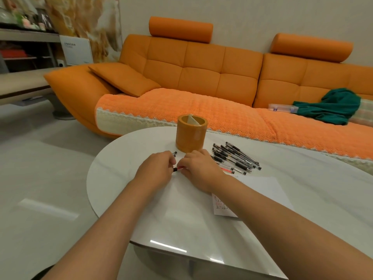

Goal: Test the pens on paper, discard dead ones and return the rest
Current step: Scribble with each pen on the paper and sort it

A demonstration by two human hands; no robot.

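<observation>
A long orange leather sofa (201, 63) with two roll-shaped headrests stands against a plain off-white wall (242, 15), its seats under an orange knitted cover (201, 110) with a cream lace edge, a crumpled dark green cloth (333, 106) lying toward the right. Before it a glossy white oval table (115, 178) stands on a pale, shiny floor (40, 158) that reflects light patches, and a grey shelf unit (28, 35) and marble-patterned panel (86, 17) fill the far left

One pen cup (190, 136), one paper sheet (262, 190), about ten loose pens (236, 158), one red pen (178, 168)
</observation>
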